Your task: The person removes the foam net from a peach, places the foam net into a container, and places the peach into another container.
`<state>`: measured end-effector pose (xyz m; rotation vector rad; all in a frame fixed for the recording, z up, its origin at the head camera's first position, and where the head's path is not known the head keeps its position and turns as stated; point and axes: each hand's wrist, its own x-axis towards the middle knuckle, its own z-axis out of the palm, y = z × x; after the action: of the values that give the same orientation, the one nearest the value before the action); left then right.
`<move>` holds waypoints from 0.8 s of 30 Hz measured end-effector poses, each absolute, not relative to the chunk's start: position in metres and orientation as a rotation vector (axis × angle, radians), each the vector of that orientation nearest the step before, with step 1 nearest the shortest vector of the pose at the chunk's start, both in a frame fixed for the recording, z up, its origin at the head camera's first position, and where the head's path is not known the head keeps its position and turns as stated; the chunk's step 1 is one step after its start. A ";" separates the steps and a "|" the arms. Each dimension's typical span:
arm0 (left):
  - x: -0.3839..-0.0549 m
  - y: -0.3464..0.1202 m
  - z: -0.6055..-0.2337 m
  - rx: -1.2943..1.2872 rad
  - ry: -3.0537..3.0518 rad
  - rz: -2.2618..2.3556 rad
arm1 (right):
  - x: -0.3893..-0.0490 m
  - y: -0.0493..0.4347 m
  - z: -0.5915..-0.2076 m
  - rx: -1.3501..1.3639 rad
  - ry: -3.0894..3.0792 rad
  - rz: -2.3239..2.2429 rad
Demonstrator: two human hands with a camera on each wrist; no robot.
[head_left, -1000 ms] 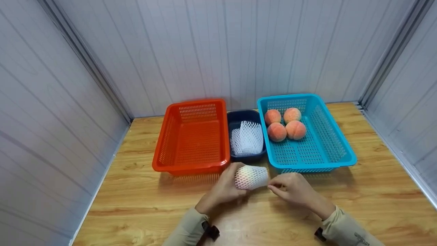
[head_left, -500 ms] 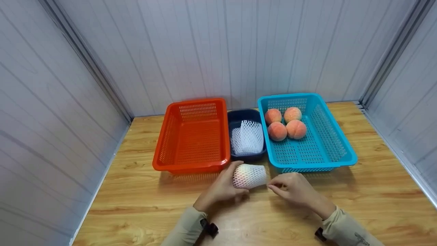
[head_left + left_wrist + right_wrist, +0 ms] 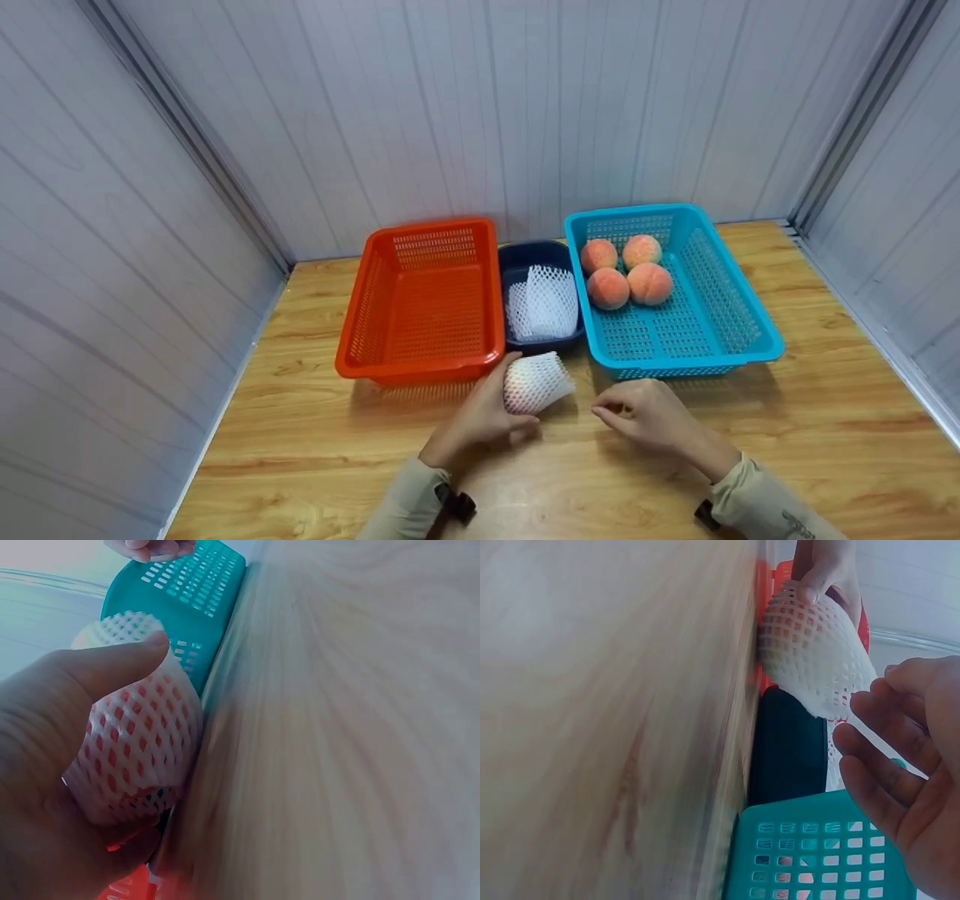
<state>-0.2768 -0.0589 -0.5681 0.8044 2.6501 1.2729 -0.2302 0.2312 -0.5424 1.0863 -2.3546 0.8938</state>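
Note:
My left hand [image 3: 480,411] grips a peach wrapped in a white foam fruit net [image 3: 535,384], just in front of the small dark blue bin. In the left wrist view the thumb [image 3: 124,664] lies across the net, and pink peach skin [image 3: 124,716] shows through the mesh. The net's loose end points right, toward my right hand [image 3: 649,415]. That hand holds nothing, its fingers loosely bent, a short gap away from the net. In the right wrist view its fingertips [image 3: 847,736] overlap the area near the net's open end.
An orange-red basket [image 3: 420,369] stands at the left. The dark blue bin [image 3: 517,259] beside it holds white foam nets [image 3: 553,300]. At the right, a turquoise basket [image 3: 682,367] contains several peaches [image 3: 650,285]. Walls [image 3: 450,112] enclose the wooden table [image 3: 315,450].
My left hand has moved slightly left with the netted peach and tilted it. The net's end has come away from my right hand, which has stayed nearly in place.

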 end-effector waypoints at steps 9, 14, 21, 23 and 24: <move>-0.274 -0.060 -0.570 0.804 2.709 1.339 | -0.231 0.230 -0.542 1.100 -2.313 0.879; -0.271 -0.057 -0.571 0.853 2.674 1.408 | -0.230 0.229 -0.543 1.099 -2.314 0.898; -0.268 -0.053 -0.564 1.020 2.676 1.348 | -0.229 0.230 -0.546 1.089 -2.335 0.923; -0.269 -0.050 -0.561 1.065 2.673 1.312 | -0.230 0.230 -0.545 1.094 -2.324 0.922; -0.270 -0.048 -0.559 1.086 2.667 1.288 | -0.230 0.229 -0.545 1.097 -2.318 0.920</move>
<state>-0.2702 -0.0483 -0.5592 1.0859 2.6667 1.2880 -0.2300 0.2293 -0.5445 1.0972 -2.3181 0.9197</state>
